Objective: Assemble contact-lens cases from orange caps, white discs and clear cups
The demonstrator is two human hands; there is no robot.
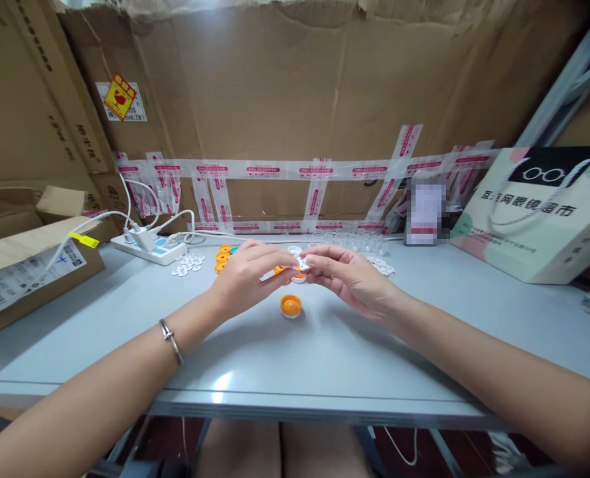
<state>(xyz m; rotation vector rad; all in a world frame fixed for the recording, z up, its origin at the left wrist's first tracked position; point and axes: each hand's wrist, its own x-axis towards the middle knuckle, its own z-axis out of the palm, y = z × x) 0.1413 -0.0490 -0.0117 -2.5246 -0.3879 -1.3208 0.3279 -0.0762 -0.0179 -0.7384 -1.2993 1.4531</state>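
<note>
Between the fingertips of both hands is a small white plastic piece (302, 263), held above the table. My left hand (252, 272) pinches it from the left, and my right hand (347, 275) grips it from the right. Just below them on the table sits an orange round cap (291, 305) with a white base. Behind the fingers are more orange and white round parts, partly hidden. Several orange rings (223, 255) lie beyond my left hand. Small white pieces (188, 265) are scattered left of them, and another white pile (381, 265) lies beyond my right hand.
Clear plastic cups (349, 240) stand along the back of the grey table (295, 358). A white power strip (149, 249) with cables is back left, beside an open cardboard box (30, 259). A phone (425, 212) leans at the back right near a paper bag (533, 219).
</note>
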